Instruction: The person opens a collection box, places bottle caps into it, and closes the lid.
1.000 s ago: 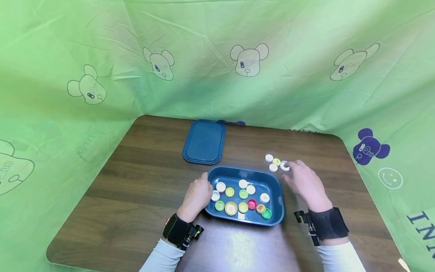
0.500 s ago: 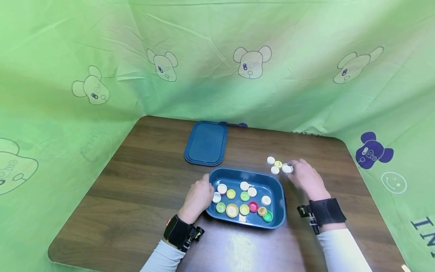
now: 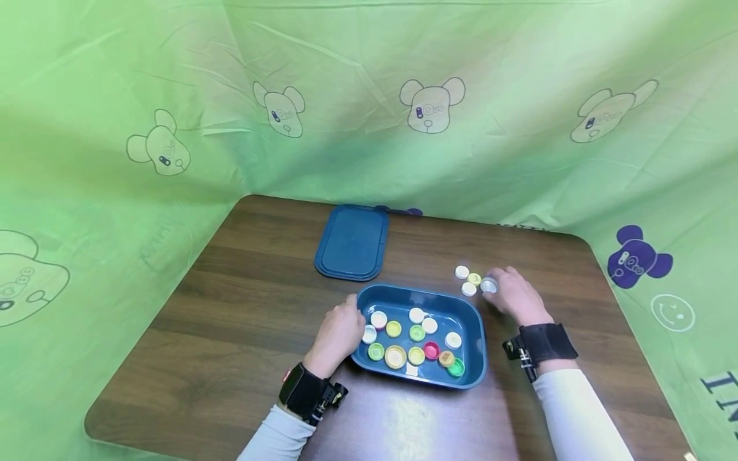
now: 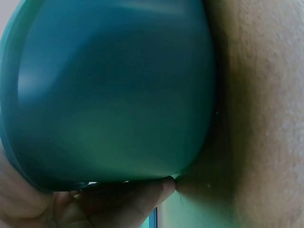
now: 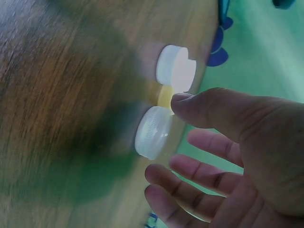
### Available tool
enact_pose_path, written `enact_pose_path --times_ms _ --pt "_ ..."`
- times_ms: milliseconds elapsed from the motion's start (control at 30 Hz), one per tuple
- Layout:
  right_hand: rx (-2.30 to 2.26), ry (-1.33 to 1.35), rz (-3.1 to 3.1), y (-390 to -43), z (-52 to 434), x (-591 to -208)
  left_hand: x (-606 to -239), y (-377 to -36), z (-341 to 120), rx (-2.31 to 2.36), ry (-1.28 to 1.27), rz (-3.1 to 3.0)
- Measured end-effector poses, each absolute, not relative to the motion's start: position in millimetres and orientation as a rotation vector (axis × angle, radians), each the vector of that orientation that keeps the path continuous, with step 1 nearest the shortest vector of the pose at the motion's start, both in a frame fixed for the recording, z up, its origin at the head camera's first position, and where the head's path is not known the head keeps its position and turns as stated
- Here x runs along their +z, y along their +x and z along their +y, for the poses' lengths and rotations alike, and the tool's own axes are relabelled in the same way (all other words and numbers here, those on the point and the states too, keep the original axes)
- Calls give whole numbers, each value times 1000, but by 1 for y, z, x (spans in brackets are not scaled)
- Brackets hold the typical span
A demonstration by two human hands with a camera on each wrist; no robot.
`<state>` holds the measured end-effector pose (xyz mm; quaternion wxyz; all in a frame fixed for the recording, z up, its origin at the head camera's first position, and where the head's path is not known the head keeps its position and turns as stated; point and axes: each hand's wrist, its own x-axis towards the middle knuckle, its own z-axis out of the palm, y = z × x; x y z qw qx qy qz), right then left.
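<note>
In the middle of the head view, low on the brown bench (image 3: 242,307), a blue tray (image 3: 476,349) holds a scatter of bottle caps in white, yellow, green, pink and orange. The left hand (image 3: 339,333) rests against the tray's left end with its fingers curled round the rim; the left wrist view shows the tray wall (image 4: 109,95) filling most of the frame, with fingers (image 4: 137,202) wrapped under its lower edge. To the right of the tray, slightly above centre, the right hand (image 3: 515,296) lies on the bench with its fingertips at a white cap (image 3: 489,285). In the right wrist view this cap (image 5: 153,132) sits just beside the thumb tip, fingers (image 5: 199,166) loosely spread and slightly bent, gripping nothing; whether the thumb actually touches the cap cannot be told. Just beside it lie a yellow cap (image 3: 474,279) and two more white caps (image 3: 462,272), all close together on the wood. Above the tray, toward the top of the bench, a blue lid (image 3: 352,242) lies flat. Green cloth (image 3: 369,96) printed with bear faces hangs behind and to both sides.
</note>
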<state>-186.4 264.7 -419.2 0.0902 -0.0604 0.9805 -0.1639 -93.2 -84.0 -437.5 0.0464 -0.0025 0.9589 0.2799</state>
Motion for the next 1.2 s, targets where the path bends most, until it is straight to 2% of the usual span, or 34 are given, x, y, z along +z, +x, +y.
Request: enact_pose_path --times_ms 867,1200 --pt "-400 -196 2895 -208 271 -431 -438 -93 -85 815 48 2972" --pt "-448 -253 3025 -180 253 -397 -438 -95 -85 831 47 2964"
